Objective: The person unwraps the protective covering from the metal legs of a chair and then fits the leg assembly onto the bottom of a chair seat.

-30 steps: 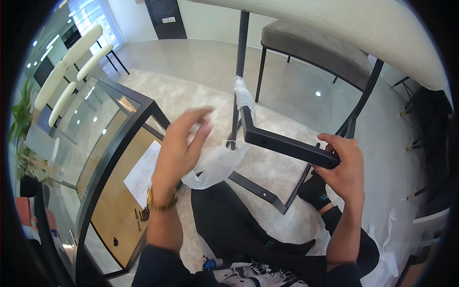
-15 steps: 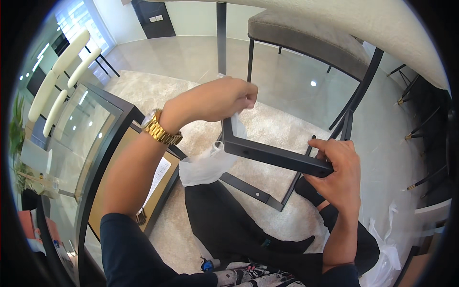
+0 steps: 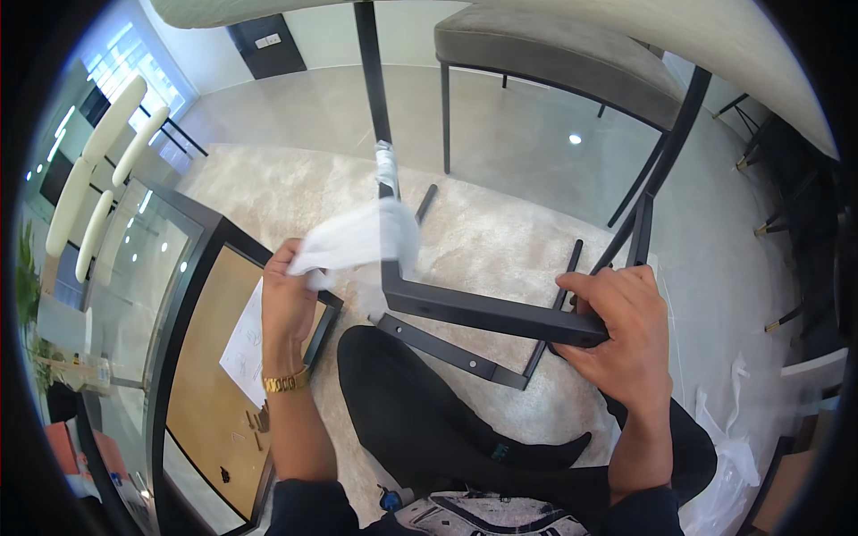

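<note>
My left hand, with a gold watch on its wrist, is closed on one end of a white plastic wrapping sheet. The sheet stretches to the upright of a black metal leg frame, and a bunched strip of wrapping clings higher on that upright. At the frame's right corner, my right hand wraps round the bar. The frame joins a pale upholstered piece along the top edge. Below lies another flat black bar with round holes, on the rug.
A glass-topped table stands at left, with a paper sheet and small hardware on its tan lower shelf. Beyond the frame is a grey upholstered bench. Crumpled plastic lies at lower right. My legs are folded on the rug.
My left hand has moved from the upright down and left, drawing the white wrapping sheet out from the frame. My right hand keeps its hold on the frame's corner.
</note>
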Tool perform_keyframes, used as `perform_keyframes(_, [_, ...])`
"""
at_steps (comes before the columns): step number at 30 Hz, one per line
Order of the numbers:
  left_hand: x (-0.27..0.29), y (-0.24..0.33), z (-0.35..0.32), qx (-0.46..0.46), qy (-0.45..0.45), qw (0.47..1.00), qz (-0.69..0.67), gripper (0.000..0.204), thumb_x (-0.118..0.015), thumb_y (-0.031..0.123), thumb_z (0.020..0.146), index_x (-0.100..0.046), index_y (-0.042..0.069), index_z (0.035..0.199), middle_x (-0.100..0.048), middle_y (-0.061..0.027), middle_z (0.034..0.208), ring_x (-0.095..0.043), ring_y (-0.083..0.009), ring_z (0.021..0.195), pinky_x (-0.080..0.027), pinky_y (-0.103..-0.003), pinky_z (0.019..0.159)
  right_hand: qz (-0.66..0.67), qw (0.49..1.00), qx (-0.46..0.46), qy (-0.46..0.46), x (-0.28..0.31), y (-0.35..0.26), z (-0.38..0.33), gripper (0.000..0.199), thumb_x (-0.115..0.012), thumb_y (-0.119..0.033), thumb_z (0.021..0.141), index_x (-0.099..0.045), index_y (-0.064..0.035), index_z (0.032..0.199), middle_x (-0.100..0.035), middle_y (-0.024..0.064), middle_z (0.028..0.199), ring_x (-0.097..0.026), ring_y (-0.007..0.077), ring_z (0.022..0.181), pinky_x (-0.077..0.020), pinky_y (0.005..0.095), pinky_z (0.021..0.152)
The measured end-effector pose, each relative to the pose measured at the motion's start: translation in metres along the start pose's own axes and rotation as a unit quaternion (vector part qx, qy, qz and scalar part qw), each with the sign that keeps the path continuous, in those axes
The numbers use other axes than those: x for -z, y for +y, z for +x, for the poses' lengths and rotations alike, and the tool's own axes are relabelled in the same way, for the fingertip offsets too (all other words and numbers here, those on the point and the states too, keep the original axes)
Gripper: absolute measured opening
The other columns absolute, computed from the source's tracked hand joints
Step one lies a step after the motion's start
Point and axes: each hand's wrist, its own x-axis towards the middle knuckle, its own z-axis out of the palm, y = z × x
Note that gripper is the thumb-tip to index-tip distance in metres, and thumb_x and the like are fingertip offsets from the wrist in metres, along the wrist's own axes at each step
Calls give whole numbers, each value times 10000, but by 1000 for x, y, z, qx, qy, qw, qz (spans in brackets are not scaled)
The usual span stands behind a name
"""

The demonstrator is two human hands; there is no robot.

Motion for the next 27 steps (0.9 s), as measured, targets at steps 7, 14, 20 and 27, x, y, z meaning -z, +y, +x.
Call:
perform_keyframes(7, [28,-141,13,303,22,946,-114,368,-550,306,974,-626,-5,1154,-703,-155,889,-695,-309,857,-559,-410,821,4,1000,7,2,0,-4,-4,424,-839,-121,566,-706,-89,967,-521,-1,658,-536,189,612,-379,336,709])
perform_keyframes(14, [5,-86,31,144,-107,842,509,800,-770,458,770,-547,-67,1331,-685,-280,1151,-679,-402,1065,-528,-405,921,10,1000,1,13,1,0,1,422,-826,-109,569,-695,-87,970,-515,8,660,-533,198,619,-380,341,713])
perform_keyframes(20, [-36,65,-6,-328,-86,817,466,715,-705,137,920,-367,76,1547,-561,-163,1391,-633,-248,1053,-526,-309,875,5,1000,0,11,-5,-1,3,395,-813,-91,546,-701,-86,925,-531,16,672,-530,211,631,-391,339,728])
perform_keyframes(27, [-69,45,43,-223,-98,921,303,210,-621,-4,929,-664,-9,1135,-680,-95,1037,-654,-184,929,-526,-316,826,10,1000,-3,24,1,-3,1,383,-821,-96,546,-699,-86,909,-532,20,667,-535,209,638,-391,335,726])
